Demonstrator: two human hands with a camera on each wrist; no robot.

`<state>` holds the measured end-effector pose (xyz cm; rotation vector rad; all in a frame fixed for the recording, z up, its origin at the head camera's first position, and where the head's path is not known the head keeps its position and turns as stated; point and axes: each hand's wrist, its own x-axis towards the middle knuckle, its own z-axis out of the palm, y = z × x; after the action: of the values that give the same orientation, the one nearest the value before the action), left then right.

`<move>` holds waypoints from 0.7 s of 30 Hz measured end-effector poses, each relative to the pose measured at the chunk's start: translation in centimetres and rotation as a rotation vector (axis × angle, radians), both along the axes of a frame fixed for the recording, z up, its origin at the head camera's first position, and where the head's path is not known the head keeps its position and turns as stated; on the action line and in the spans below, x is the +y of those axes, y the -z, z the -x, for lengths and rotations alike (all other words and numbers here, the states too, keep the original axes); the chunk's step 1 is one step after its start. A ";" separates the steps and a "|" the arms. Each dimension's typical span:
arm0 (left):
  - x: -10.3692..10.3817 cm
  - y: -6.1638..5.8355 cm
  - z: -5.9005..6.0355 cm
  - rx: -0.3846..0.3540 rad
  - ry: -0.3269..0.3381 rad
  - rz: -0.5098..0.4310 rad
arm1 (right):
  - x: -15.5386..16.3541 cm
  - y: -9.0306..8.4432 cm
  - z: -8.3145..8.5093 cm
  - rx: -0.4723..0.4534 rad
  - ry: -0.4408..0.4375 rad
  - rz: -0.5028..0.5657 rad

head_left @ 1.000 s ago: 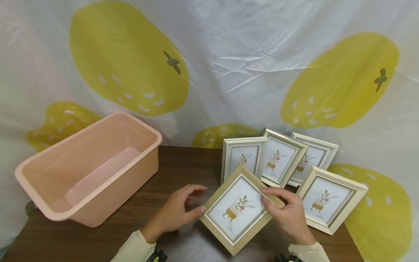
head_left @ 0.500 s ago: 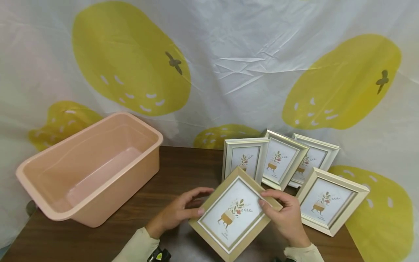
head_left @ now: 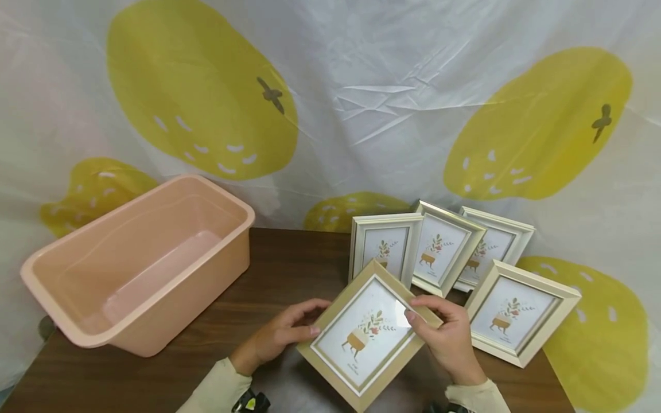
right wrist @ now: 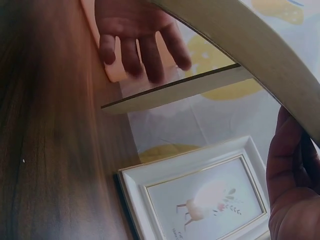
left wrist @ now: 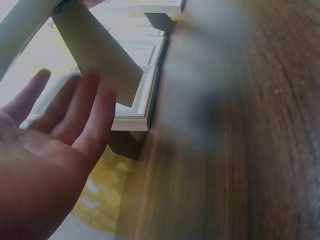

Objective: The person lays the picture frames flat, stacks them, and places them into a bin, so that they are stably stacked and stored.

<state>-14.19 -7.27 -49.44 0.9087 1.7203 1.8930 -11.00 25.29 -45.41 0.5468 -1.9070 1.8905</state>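
A rectangular picture frame (head_left: pixel 364 361) was held up, one corner uppermost, over the front of a dark wood-grain bench (head_left: pixel 289 246), slightly right of centre. Its broad, flat border (head_left: pixel 330 372) was light golden tan, with a thin white line inside it and a narrower tan band within that. Behind the glossy front lay a white print (head_left: pixel 372 301): an orange-brown and cream planter on slim legs, green leaves and a red bloom rising from it, small grey lettering below. A bright patch of glare crossed the print near its right edge. From the back a plain, tapering support strut (left wrist: pixel 100 47) stood out at an angle.

The right hand (head_left: pixel 450 332) pinched the upper right edge, thumb on the front and fingers behind. The left hand (head_left: pixel 281 335) had its thumb at the left edge; its other fingers were spread apart and extended behind the frame.

Four other frames (head_left: pixel 439 252) with matching prints stood to the right, and a pink bin (head_left: pixel 175 315) on the left, before a lemon-patterned curtain (head_left: pixel 356 143).
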 end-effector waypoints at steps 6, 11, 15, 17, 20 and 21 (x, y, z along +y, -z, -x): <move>0.3 0.2 0.1 -0.089 0.041 -0.057 | -0.3 0.0 -0.1 -0.034 -0.023 0.019; 0.5 0.2 -0.2 -0.158 0.121 -0.096 | -0.5 0.0 -0.2 -0.040 -0.016 0.015; 0.3 0.3 -0.3 -0.129 0.104 -0.066 | -0.5 0.0 -0.2 -0.043 -0.002 0.006; 0.2 0.3 -0.3 -0.098 0.071 -0.040 | -0.5 0.0 -0.2 -0.044 0.000 0.004; 0.0 0.2 -0.2 -0.072 0.036 -0.010 | -0.5 -0.1 -0.2 -0.046 -0.003 0.014; 0.0 0.2 -0.2 -0.067 0.028 -0.003 | -0.5 -0.1 -0.2 -0.046 -0.001 0.013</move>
<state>-14.02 -7.27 -49.61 0.8559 1.6578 1.8876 -10.77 24.83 -45.35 0.5046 -1.9217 1.9313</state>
